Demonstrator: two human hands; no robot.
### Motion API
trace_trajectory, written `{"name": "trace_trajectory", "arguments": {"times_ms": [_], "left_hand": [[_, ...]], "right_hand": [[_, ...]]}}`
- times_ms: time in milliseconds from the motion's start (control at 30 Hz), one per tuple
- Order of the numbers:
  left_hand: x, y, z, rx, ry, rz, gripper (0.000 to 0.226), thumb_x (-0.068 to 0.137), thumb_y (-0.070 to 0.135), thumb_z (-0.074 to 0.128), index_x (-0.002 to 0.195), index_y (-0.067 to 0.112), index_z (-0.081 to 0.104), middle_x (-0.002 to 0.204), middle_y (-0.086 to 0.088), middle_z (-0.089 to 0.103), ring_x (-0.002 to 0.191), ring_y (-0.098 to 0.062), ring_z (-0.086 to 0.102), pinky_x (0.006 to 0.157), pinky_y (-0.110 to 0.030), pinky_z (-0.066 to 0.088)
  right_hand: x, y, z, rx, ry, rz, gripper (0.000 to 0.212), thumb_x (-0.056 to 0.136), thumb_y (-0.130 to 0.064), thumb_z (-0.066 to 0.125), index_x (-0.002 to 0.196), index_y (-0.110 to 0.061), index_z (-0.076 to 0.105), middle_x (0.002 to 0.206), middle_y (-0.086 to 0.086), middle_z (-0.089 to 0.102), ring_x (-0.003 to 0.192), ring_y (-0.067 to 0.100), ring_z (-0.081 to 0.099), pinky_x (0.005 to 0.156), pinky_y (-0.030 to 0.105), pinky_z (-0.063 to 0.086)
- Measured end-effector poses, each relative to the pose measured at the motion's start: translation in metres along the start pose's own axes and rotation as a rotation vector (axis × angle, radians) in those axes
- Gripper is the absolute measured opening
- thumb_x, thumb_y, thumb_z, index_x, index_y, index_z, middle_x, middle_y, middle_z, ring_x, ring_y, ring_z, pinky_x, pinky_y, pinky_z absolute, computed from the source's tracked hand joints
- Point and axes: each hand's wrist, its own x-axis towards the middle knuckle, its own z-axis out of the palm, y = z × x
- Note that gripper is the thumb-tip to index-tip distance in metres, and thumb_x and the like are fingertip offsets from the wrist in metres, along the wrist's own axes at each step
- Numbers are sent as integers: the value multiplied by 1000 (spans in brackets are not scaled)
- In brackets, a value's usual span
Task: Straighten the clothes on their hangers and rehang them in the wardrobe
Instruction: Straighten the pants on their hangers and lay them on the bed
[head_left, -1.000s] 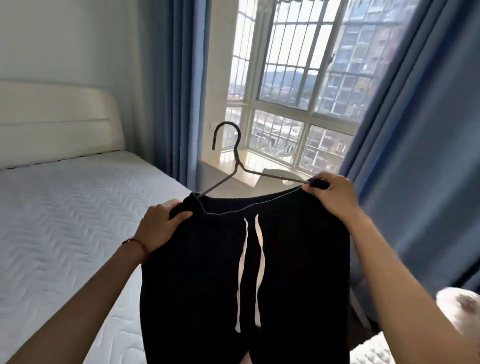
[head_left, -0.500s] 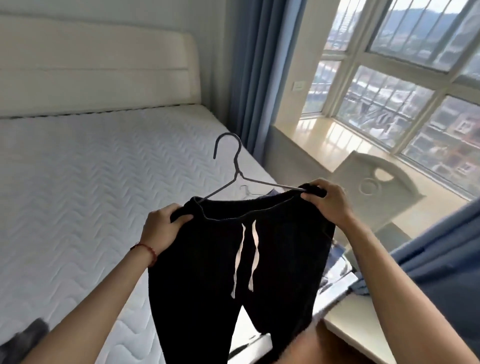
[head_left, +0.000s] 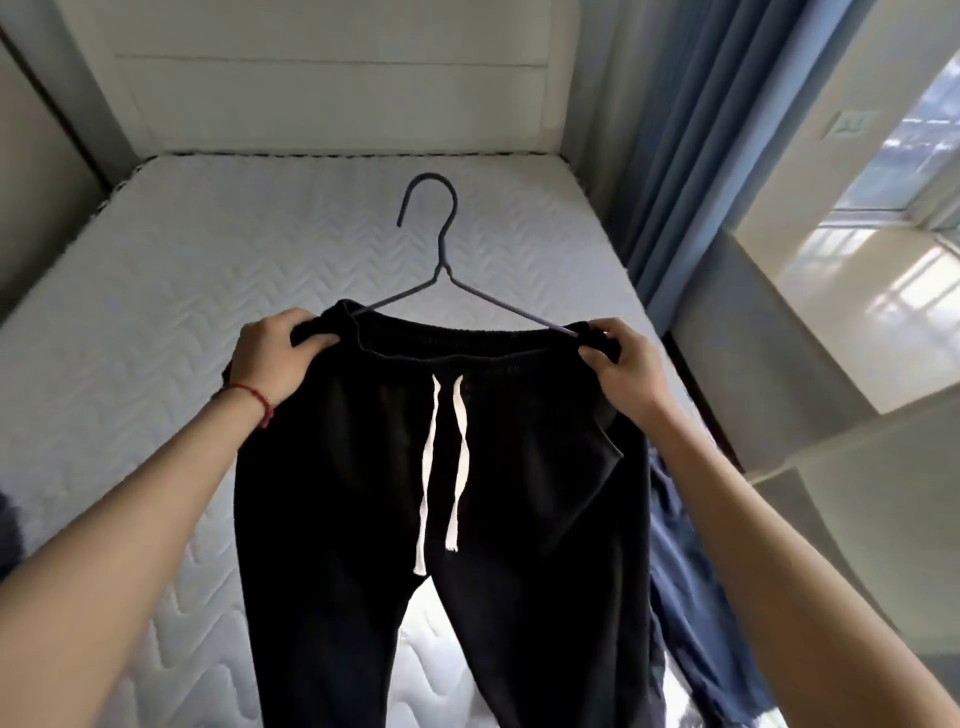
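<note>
- The view has swung away from the window: a second ago the barred panes filled the background, now the bare quilted mattress (head_left: 171, 322) and cream headboard (head_left: 332, 78) lie straight ahead.
- The black drawstring trousers (head_left: 415, 493) hang on a thin wire hanger (head_left: 441, 270), held out above the mattress much as before.
- The left hand (head_left: 270, 358) is clenched on the left end of the waistband; the right hand (head_left: 621, 364) pinches the right end, over the hanger's arm.
- The waistband now looks stretched level, white drawcords (head_left: 441, 467) falling down the middle.
- I judge the straightening nearly done; no wardrobe is in view, so rehanging remains.
- A blue garment (head_left: 691, 597) lies at the right, beside the blue curtain (head_left: 691, 156).
</note>
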Motion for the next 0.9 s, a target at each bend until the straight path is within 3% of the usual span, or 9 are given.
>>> {"name": "trace_trajectory", "arguments": {"times_ms": [67, 133, 300, 400, 467, 567, 667, 733, 900], "left_hand": [[12, -16, 17, 24, -10, -35, 26, 80, 27, 67, 100, 10, 68, 102, -16, 70, 101, -31, 62, 90, -35, 44], [18, -34, 37, 47, -37, -67, 26, 80, 28, 66, 100, 10, 68, 103, -16, 69, 101, -31, 61, 90, -34, 44], [32, -87, 95, 111, -73, -130, 31, 83, 31, 62, 107, 10, 66, 110, -16, 66, 107, -33, 58, 92, -36, 42], [35, -117, 130, 348, -76, -103, 42, 87, 33, 57, 123, 11, 54, 128, -18, 54, 120, -37, 45, 97, -45, 36], [18, -133, 152, 347, -147, -148, 52, 85, 29, 60, 131, 10, 45, 137, -18, 45, 127, -37, 37, 101, -47, 34], [-47, -162, 179, 170, -229, -268, 52, 83, 23, 62, 130, 8, 45, 136, -18, 45, 128, -34, 39, 105, -44, 33], [-137, -199, 191, 49, -288, -368, 42, 80, 10, 66, 119, -2, 55, 122, -24, 56, 119, -36, 49, 105, -40, 35], [-199, -221, 190, 32, -315, -515, 36, 80, 5, 66, 114, -5, 58, 117, -25, 59, 114, -38, 53, 103, -41, 37], [-313, -259, 166, 87, -418, -835, 39, 87, 14, 58, 124, 5, 52, 130, -16, 52, 122, -33, 47, 104, -42, 38]], "right_hand": [[17, 19, 27, 9, -53, 20, 28, 87, -13, 60, 114, -16, 59, 95, -4, 58, 98, 22, 58, 75, 16, 37], [28, 43, 54, -26, -94, 55, 29, 87, -15, 59, 115, -19, 58, 95, -3, 60, 100, 24, 58, 90, 31, 41], [55, 88, 118, -51, -126, 115, 33, 88, -14, 57, 121, -15, 56, 100, 1, 59, 102, 23, 55, 79, 25, 35], [66, 117, 162, -314, -145, 113, 44, 92, -25, 52, 135, -18, 44, 129, 9, 52, 124, 27, 41, 100, 37, 28], [58, 137, 184, -391, -175, 166, 53, 92, -31, 52, 140, -16, 36, 140, 13, 43, 131, 32, 35, 106, 43, 25], [9, 171, 202, -294, -298, 306, 55, 91, -28, 55, 140, -13, 36, 139, 15, 44, 127, 32, 42, 102, 40, 33], [-72, 197, 207, -171, -382, 476, 43, 90, -21, 56, 131, -9, 48, 127, 12, 58, 116, 27, 55, 93, 26, 36], [-130, 209, 214, -107, -401, 594, 34, 90, -15, 57, 122, -5, 57, 115, 14, 66, 109, 27, 61, 88, 25, 39], [-234, 200, 258, -10, -580, 714, 26, 90, -18, 56, 114, -10, 63, 103, 9, 70, 101, 24, 63, 80, 24, 42]]}}
